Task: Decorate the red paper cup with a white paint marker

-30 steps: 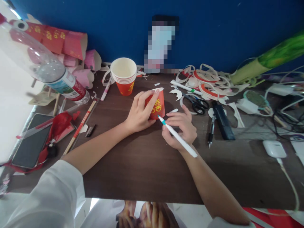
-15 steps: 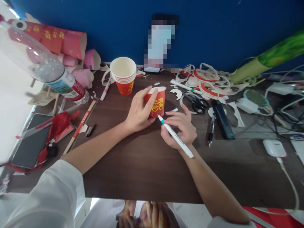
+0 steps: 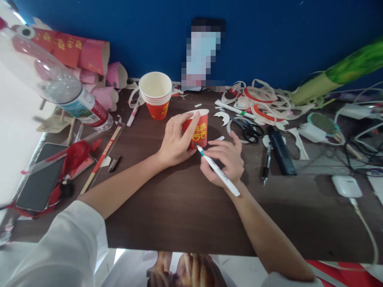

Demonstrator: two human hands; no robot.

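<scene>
My left hand [image 3: 177, 138] is closed round the left side of a red paper cup [image 3: 200, 129] with yellow characters, which stands on the dark table. In my right hand [image 3: 225, 161] is a white marker [image 3: 220, 172] with a teal band. Its uncapped tip is at the lower front of the cup, near the base; whether it touches cannot be made out. Just behind the right fingertips, a small white piece, partly hidden, lies by the cup.
A stack of paper cups [image 3: 155, 95] stands behind my left hand. To the right lie scissors [image 3: 249, 130], paper strips [image 3: 266, 101], a pen [image 3: 267, 163] and cables. A plastic bottle [image 3: 74, 95], a brush [image 3: 101, 157] and a dark phone [image 3: 42, 175] are at left.
The marker and my right hand have shifted slightly left, the tip moving along the cup's lower edge. The cup has turned a little in my left hand, its yellow characters shifting right.
</scene>
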